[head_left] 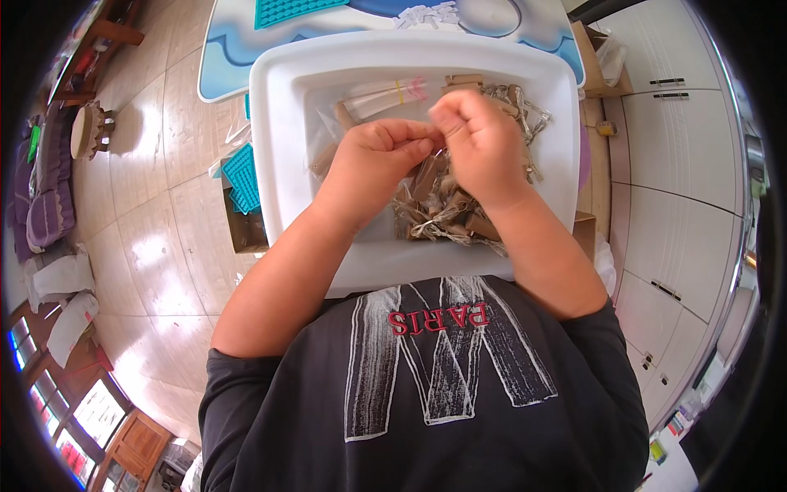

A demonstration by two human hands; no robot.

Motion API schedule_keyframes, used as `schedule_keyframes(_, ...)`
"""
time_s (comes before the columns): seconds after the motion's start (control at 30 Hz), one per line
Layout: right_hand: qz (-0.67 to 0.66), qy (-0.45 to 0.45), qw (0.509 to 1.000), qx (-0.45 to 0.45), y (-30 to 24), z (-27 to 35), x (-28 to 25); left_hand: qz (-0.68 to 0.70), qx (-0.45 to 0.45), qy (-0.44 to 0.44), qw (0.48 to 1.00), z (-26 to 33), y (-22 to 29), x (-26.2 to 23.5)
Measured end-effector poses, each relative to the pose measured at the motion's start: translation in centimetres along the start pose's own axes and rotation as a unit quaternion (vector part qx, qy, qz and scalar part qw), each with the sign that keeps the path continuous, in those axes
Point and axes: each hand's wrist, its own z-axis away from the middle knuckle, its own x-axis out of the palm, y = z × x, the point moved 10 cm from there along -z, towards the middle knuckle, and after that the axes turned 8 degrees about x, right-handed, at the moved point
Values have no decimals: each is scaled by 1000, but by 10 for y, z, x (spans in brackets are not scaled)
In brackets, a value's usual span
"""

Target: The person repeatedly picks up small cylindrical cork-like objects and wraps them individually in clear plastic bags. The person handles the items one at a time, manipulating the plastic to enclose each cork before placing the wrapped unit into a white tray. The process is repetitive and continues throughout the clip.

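A large white plastic tub (279, 148) rests against my lap, holding several brown wooden pieces and metal key rings (447, 209) plus clear plastic bags (385, 98). My left hand (373, 160) and my right hand (479, 143) meet over the middle of the tub, fingertips pinched together on a small piece between them; the piece itself is mostly hidden by my fingers. Both forearms come up from my dark printed t-shirt at the bottom.
A table with a blue and white top (229, 49) lies beyond the tub, carrying a teal mat (291, 10). Another teal mat (242, 176) sits in a cardboard box left of the tub. White cabinets (680, 164) stand on the right, glossy floor tiles on the left.
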Motion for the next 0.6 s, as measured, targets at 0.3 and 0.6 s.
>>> schedule_keyframes(0.3, -467, -52, 838, 276, 65, -15, -14, 57, 25, 37, 997, -3, 11, -26)
schedule_keyframes(0.6, -275, -237, 880, 305, 42, 17, 35, 53, 53, 81, 994, -1, 18, -37)
